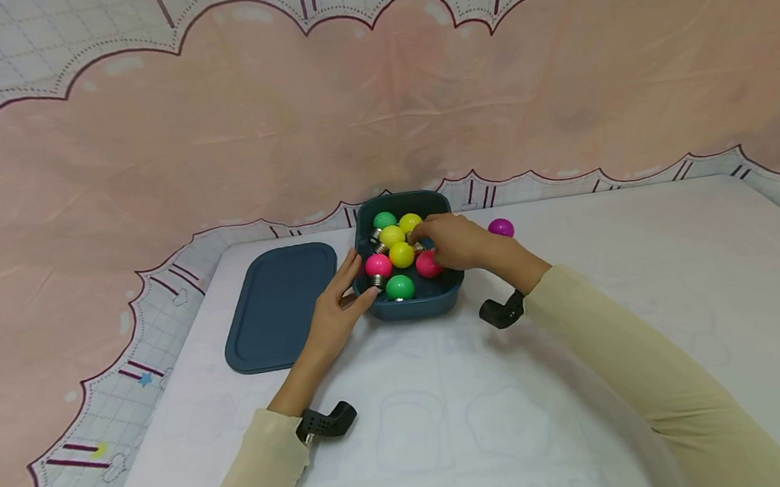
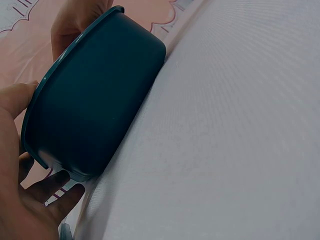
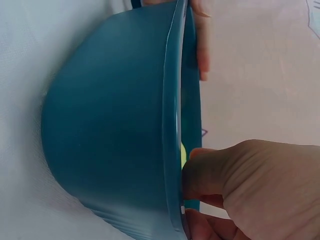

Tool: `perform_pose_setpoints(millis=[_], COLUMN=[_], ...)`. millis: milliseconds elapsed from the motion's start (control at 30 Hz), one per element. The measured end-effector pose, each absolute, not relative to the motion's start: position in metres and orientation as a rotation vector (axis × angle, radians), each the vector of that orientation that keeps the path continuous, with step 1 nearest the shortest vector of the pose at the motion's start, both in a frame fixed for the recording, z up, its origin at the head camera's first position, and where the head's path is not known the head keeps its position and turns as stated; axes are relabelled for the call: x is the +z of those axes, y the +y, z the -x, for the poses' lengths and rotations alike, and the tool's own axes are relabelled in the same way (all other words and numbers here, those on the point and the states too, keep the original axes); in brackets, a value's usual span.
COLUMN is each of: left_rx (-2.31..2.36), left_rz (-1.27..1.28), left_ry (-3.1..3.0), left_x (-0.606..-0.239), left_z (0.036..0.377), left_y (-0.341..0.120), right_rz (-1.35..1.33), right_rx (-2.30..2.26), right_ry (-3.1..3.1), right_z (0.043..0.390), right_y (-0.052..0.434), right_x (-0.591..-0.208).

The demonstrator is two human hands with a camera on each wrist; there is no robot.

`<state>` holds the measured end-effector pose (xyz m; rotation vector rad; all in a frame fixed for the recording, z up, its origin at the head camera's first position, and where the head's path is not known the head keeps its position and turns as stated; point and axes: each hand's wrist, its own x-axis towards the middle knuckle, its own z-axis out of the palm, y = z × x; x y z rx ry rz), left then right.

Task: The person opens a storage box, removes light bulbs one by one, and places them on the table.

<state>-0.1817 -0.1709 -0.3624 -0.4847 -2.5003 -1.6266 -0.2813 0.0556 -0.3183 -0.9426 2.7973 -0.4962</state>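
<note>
A dark teal plastic container (image 1: 413, 309) stands on the table with several toy light bulbs in it: yellow bulbs (image 1: 401, 255), green bulbs (image 1: 400, 287) and pink bulbs (image 1: 378, 265), some with silver screw bases. My left hand (image 1: 335, 310) lies at the container's left side. In the left wrist view its thumb (image 2: 22, 95) touches the rim and its extended fingers (image 2: 65, 202) lie near the outer wall. My right hand (image 1: 456, 241) reaches over the right rim among the bulbs. The rim and wall (image 3: 120, 125) hide its fingertips, so any grip on a bulb is unclear.
A flat dark blue lid (image 1: 277, 311) lies on the white table (image 1: 489, 420), left of the container. One purple bulb (image 1: 501, 227) is beyond my right wrist. Behind the table hangs a peach patterned cloth (image 1: 379, 121).
</note>
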Motion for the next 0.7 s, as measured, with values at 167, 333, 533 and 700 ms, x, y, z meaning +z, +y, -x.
perform_pose_setpoints(millis=[167, 333, 533, 700], left_rx=[-1.641, -1.644, -1.643, -1.643], left_rz=[0.481, 0.477, 0.476, 0.478], left_ry=[-2.496, -2.496, -2.497, -2.499], left_x=[-0.3621, -0.3620, -0.3620, -0.3616], left_z=[0.1814, 0.1813, 0.1809, 0.1812], left_y=[-0.1707, -0.1709, -0.1709, -0.1705], right_rz=[0.965, 0.972, 0.995, 1.014], right_rx=[-0.544, -0.575, -0.628, -0.676], right_ry=[2.779, 2.762, 2.733, 2.703], right_z=[0.2796, 0.2791, 0.2782, 0.2774], right_y=[0.0559, 0.0551, 0.0530, 0.0521], right_x=[-0.3179, -0.3191, -0.3229, -0.3253])
